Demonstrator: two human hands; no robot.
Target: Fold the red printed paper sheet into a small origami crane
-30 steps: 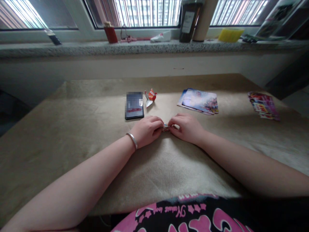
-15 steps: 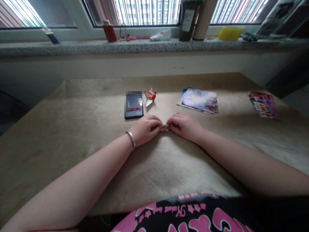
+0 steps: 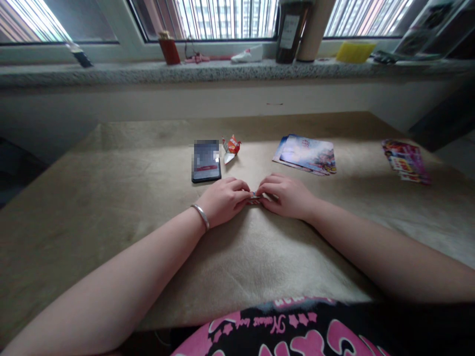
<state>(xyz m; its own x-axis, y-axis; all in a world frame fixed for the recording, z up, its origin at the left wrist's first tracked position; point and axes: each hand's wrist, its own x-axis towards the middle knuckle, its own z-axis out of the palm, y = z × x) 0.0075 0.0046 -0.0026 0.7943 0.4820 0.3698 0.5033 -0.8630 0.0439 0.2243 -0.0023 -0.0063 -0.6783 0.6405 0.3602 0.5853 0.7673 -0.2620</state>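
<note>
A small folded strip of patterned paper (image 3: pixel 254 200), pale with reddish marks, lies low at the middle of the table. My left hand (image 3: pixel 227 199), with a silver bangle at the wrist, pinches its left end. On its right end the fingers of my right hand (image 3: pixel 284 195) are closed. Most of the strip is hidden by the fingertips. Just beyond my left hand lies a dark phone (image 3: pixel 206 162). Beside the phone stands a crumpled or folded red-and-silver wrapper (image 3: pixel 232 148).
Several large printed cards (image 3: pixel 308 153) lie in a stack beyond my right hand. More colourful cards (image 3: pixel 406 162) are fanned at the far right of the cloth-covered table (image 3: pixel 111 198). The stone windowsill (image 3: pixel 222 73) holds a red container (image 3: pixel 169 48), a dark bottle (image 3: pixel 291 34) and a yellow block (image 3: pixel 355 51).
The paper strip looks narrower and less of it shows between my hands. My fingers have shifted slightly on it; the other things have stayed in place.
</note>
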